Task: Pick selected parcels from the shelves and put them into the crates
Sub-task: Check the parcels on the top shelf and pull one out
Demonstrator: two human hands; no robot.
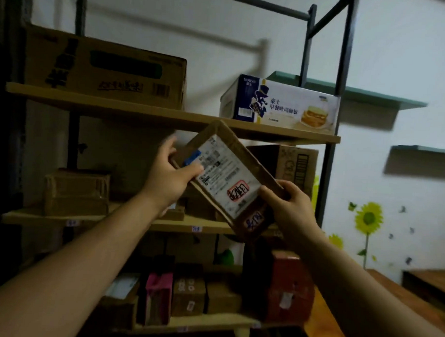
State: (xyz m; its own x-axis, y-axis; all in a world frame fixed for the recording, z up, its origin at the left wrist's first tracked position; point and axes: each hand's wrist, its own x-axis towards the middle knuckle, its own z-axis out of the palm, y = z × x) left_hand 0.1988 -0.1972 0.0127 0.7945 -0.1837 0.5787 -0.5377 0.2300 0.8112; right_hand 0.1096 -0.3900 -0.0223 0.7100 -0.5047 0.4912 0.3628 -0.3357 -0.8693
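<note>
A brown cardboard parcel (225, 178) with a white shipping label and a red stamp is held tilted in the air in front of the middle shelf (128, 221). My left hand (169, 177) grips its upper left edge, thumb on the label. Its lower right edge is gripped by my right hand (288, 208). No crate is in view.
The metal-framed rack holds a large brown carton (103, 71) and a white bread box (281, 105) on the top shelf, taped brown boxes (77, 192) on the middle shelf, and several small parcels plus a red box (288, 289) on the lower shelf. A wooden floor lies at the right.
</note>
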